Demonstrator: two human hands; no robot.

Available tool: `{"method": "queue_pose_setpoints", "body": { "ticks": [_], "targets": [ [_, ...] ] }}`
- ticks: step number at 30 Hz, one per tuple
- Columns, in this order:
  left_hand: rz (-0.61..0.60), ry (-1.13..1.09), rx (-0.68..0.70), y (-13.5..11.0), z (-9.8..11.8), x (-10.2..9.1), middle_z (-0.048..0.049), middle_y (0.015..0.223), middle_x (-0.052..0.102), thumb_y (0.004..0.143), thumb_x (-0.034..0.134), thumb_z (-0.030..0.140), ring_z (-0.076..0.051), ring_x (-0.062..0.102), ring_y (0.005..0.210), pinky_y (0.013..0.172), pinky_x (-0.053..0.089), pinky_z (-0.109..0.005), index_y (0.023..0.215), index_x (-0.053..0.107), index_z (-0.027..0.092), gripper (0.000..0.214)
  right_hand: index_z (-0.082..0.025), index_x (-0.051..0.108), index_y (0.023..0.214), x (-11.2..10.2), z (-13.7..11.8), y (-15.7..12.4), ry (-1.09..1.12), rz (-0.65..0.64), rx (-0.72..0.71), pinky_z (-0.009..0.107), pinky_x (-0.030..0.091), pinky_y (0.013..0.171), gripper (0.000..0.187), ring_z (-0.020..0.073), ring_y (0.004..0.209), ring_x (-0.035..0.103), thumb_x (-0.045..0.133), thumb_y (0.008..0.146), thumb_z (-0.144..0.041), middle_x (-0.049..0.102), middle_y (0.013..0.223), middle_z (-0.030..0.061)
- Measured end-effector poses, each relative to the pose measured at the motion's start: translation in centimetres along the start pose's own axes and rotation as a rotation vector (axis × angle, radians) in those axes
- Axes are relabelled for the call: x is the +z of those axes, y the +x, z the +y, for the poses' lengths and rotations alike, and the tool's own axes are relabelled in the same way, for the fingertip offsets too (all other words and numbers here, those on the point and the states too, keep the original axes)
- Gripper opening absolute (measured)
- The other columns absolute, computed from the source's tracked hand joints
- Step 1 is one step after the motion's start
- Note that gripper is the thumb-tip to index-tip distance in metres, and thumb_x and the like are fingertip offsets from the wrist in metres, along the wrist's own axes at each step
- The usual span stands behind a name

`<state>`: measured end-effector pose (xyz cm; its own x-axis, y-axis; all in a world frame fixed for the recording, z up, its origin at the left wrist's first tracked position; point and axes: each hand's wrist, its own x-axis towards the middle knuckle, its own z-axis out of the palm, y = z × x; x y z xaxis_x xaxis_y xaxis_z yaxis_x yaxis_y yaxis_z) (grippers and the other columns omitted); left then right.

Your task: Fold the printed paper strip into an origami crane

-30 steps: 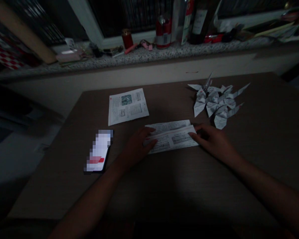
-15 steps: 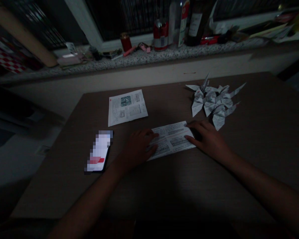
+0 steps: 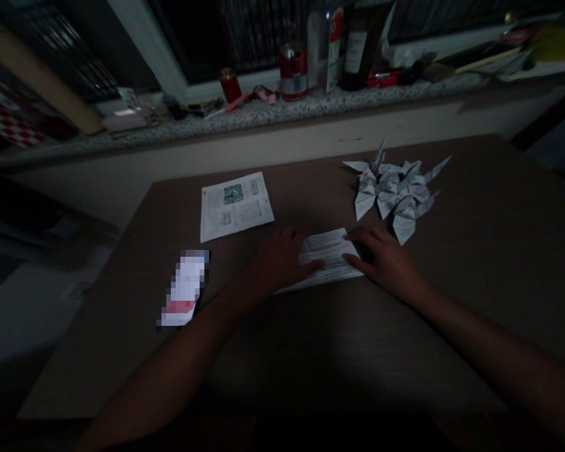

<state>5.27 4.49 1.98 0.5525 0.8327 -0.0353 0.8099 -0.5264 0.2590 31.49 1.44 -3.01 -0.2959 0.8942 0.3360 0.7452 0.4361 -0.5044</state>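
A printed sheet of paper [image 3: 330, 254] lies on the table in front of me as an oblong strip. My left hand [image 3: 282, 257] rests over its left part with the thumb stretched toward the middle, hiding that end. At the right edge, the thumb and fingertips of my right hand [image 3: 381, 256] touch the paper, spread apart. Neither hand is closed round anything. Beyond my right hand stands a cluster of several folded paper cranes [image 3: 395, 188], made from similar printed paper.
Another printed sheet [image 3: 238, 207] lies flat at the back left of the table [image 3: 136, 251]. A phone [image 3: 184, 289] with a lit screen is left of my left forearm. The stone windowsill [image 3: 245, 119] behind carries a red can [image 3: 294, 72], bottles [image 3: 356, 50] and small items.
My left hand has slid right across the paper, covering more of it. My right hand stays at the right edge. The whole view has shifted slightly.
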Motion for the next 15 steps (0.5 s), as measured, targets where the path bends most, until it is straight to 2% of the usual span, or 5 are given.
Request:
{"method": "queue_pose_setpoints", "body": {
  "ticks": [4, 8, 12, 15],
  "targets": [
    [-0.006, 0.033, -0.026, 0.7, 0.0, 0.5, -0.0183, 0.129, 0.058, 0.087, 0.068, 0.07, -0.039, 0.058, 0.122, 0.101, 0.05, -0.052, 0.136, 0.058, 0.015, 0.074, -0.024, 0.065, 0.125, 0.0, -0.1, 0.2, 0.015, 0.015, 0.023, 0.055, 0.055, 0.097, 0.031, 0.035, 0.114, 0.065, 0.066, 0.095, -0.034, 0.066, 0.12, 0.0133],
    [-0.005, -0.03, -0.043, 1.1, -0.5, 1.1, -0.0167, 0.129, 0.06, 0.08, 0.077, 0.068, -0.039, 0.058, 0.121, 0.1, 0.05, -0.052, 0.132, 0.058, 0.017, 0.075, -0.024, 0.065, 0.125, 0.2, 0.0, 0.2, 0.028, 0.026, 0.031, 0.054, 0.055, 0.098, 0.031, 0.0347, 0.114, 0.065, 0.066, 0.095, -0.034, 0.067, 0.12, 0.0132],
    [-0.064, -0.218, -0.054, 1.1, -0.8, 1.2, -0.0102, 0.121, 0.066, 0.081, 0.08, 0.059, -0.031, 0.065, 0.109, 0.091, 0.054, -0.043, 0.12, 0.062, 0.019, 0.058, -0.024, 0.065, 0.125, 0.2, 0.1, 0.2, 0.043, 0.028, 0.03, 0.053, 0.055, 0.099, 0.031, 0.0335, 0.115, 0.066, 0.066, 0.095, -0.034, 0.067, 0.121, 0.0127],
    [-0.078, -0.322, -0.055, 0.8, -1.0, 1.0, -0.0061, 0.116, 0.068, 0.087, 0.076, 0.049, -0.026, 0.067, 0.101, 0.085, 0.054, -0.039, 0.11, 0.063, 0.021, 0.038, -0.023, 0.065, 0.126, 0.2, 0.0, 0.2, 0.047, 0.032, 0.051, 0.052, 0.055, 0.098, 0.033, 0.0331, 0.114, 0.066, 0.067, 0.096, -0.035, 0.067, 0.12, 0.0131]
  ]
}}
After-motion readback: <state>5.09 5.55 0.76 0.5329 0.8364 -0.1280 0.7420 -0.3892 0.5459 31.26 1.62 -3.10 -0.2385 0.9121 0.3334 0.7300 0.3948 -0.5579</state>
